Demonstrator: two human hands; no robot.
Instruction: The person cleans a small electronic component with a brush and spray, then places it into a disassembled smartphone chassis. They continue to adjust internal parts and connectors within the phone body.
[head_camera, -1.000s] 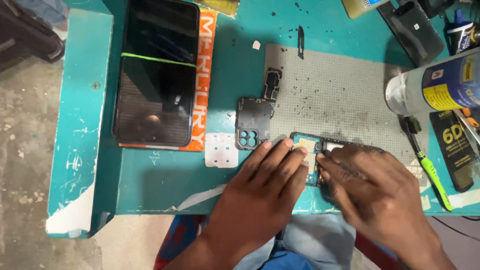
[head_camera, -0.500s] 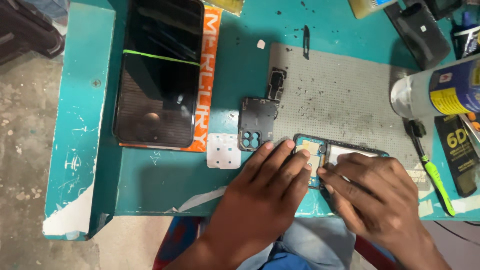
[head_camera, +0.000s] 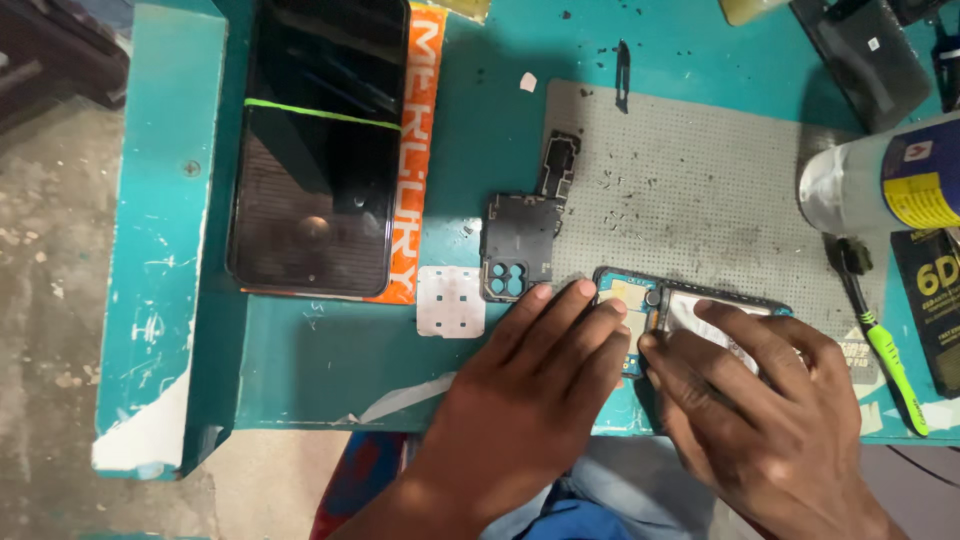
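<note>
Head view shows my left hand (head_camera: 545, 385) lying flat, fingers spread, pinning the near end of the opened phone frame (head_camera: 690, 305) to the grey perforated mat (head_camera: 700, 190) on the teal table (head_camera: 330, 350). My right hand (head_camera: 760, 400) curls over the frame's middle, fingertips (head_camera: 650, 345) pressed at the exposed board; whether they pinch anything I cannot tell. I judge steady downward pressure and small finger motions best, keeping clear of the black cover (head_camera: 520, 245) just beside.
</note>
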